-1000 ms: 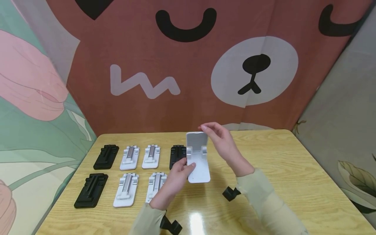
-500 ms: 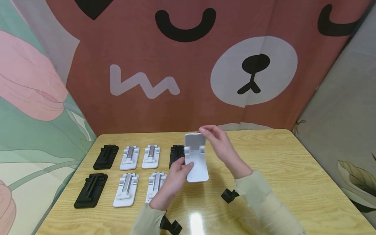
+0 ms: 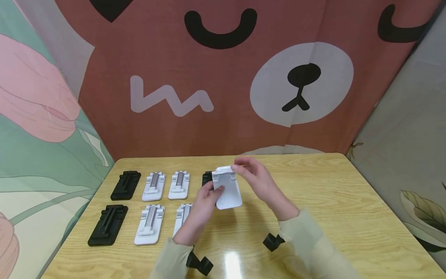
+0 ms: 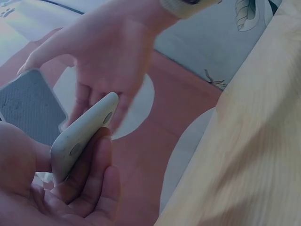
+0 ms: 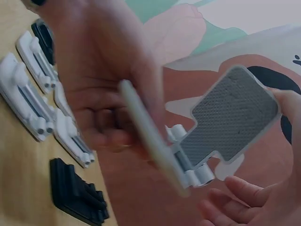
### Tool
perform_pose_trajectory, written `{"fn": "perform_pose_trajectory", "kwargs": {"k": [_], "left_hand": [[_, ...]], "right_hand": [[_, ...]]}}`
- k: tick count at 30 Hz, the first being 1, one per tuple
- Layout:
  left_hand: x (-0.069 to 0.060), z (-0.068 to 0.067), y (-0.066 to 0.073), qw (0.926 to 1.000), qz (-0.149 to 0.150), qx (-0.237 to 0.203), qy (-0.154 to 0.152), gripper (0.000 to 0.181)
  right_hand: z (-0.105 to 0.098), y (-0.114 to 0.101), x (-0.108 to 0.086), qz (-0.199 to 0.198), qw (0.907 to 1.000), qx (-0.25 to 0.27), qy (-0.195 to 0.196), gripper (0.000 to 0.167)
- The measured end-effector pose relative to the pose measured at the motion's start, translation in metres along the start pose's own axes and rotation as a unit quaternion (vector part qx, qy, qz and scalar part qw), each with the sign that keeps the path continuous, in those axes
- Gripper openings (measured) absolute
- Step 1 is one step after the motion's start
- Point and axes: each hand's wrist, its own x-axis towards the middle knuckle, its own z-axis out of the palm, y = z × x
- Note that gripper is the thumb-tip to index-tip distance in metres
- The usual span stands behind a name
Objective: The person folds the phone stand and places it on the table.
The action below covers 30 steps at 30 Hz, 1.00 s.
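A white folding phone stand [image 3: 229, 193] is held up over the table, near the middle in the head view. My left hand [image 3: 204, 203] grips the edge of its base, thumb on top and fingers curled beneath. In the right wrist view the hinged plate [image 5: 235, 117] shows its grey textured pad and stands out at an angle from the base. My right hand [image 3: 256, 178] is at that plate; its thumb touches the plate's outer edge, while its other fingers [image 4: 101, 96] extend loosely, apart from the pad. A black phone stand [image 3: 207, 177] is partly hidden behind the held one.
To the left on the wooden table [image 3: 331, 217], folded stands lie in two rows: black stands [image 3: 108, 225] at the far left, white stands [image 3: 150, 224] beside them. One white stand [image 3: 182, 217] is partly covered by my left hand. A patterned cloth [image 3: 167, 135] hangs behind the table.
The stand's upper plate has swung from upright to a steep tilt, looking foreshortened now. The stand and both hands have shifted slightly left; the right hand has come down with the plate.
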Motion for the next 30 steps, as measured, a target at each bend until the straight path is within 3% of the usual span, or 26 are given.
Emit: {"fn": "perform_pose_trajectory", "kwargs": {"k": [7, 15, 24, 30], "left_hand": [[0.002, -0.003, 0.006, 0.9992, -0.033, 0.002, 0.020, 0.042], [0.002, -0.004, 0.006, 0.9982, -0.047, 0.011, 0.035, 0.042], [0.003, -0.004, 0.007, 0.9979, -0.054, -0.003, 0.035, 0.045], [0.002, -0.006, 0.011, 0.9963, -0.077, -0.013, 0.037, 0.051]], "right_hand": [[0.007, 0.013, -0.012, 0.034, 0.9970, 0.027, -0.064, 0.073], [0.007, 0.018, -0.012, 0.046, 0.9918, 0.045, -0.110, 0.067], [0.005, 0.025, -0.011, 0.042, 0.9886, 0.055, -0.134, 0.062], [0.005, 0.026, -0.010, 0.042, 0.9884, 0.062, -0.132, 0.059]]}}
